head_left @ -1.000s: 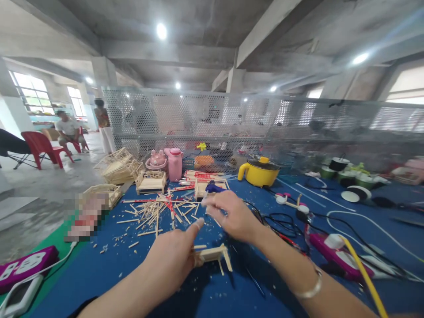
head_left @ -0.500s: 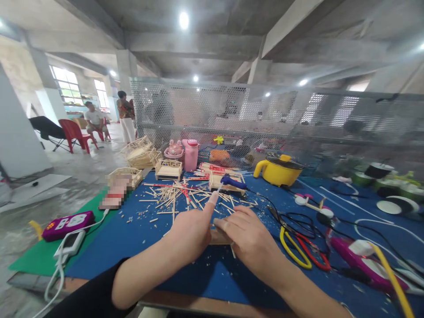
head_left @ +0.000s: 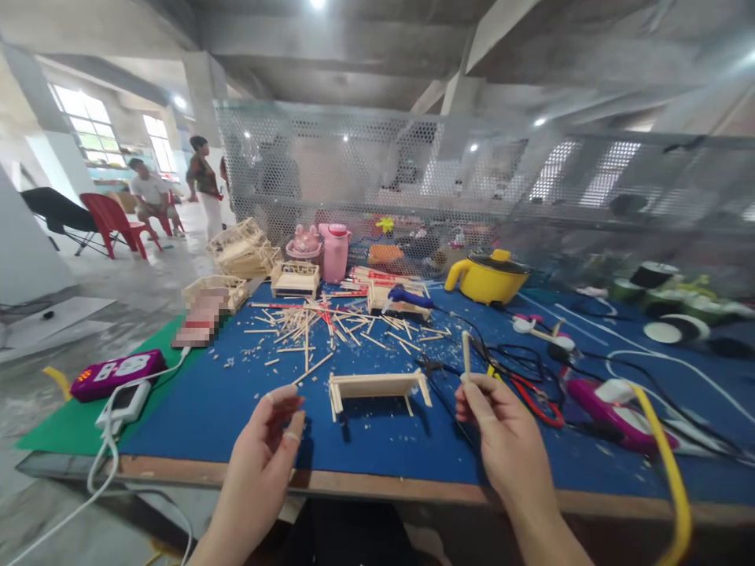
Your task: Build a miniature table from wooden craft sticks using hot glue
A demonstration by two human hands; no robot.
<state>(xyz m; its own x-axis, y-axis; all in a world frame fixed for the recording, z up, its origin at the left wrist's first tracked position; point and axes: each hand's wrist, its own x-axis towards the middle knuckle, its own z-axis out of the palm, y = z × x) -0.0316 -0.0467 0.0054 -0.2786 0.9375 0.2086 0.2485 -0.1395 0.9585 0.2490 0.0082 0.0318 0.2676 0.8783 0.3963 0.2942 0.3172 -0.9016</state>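
A small bench-like frame of pale wooden sticks (head_left: 377, 386) stands on the blue mat between my hands, touched by neither. To its left, my left hand (head_left: 265, 440) hovers near the table's front edge, fingers loosely curled and apart, holding nothing I can see. On the other side my right hand (head_left: 504, 428) pinches a short wooden stick (head_left: 466, 355) upright between thumb and fingers. Beyond the frame, a blue glue gun (head_left: 411, 297) rests against another small wooden piece (head_left: 383, 299). Loose sticks (head_left: 307, 334) lie scattered on the mat behind my left hand.
Yellow- and red-handled pliers (head_left: 539, 402) and black cables lie right of my right hand, near a purple power strip (head_left: 613, 417). Farther back are a yellow pot (head_left: 492, 281), a pink bottle (head_left: 335, 255) and stacked wooden frames (head_left: 244, 250). A phone (head_left: 200, 318) lies left.
My hands, earlier together over the wooden frame, have drawn apart to either side and uncovered it. A short stick now shows in my right hand. The view has shifted.
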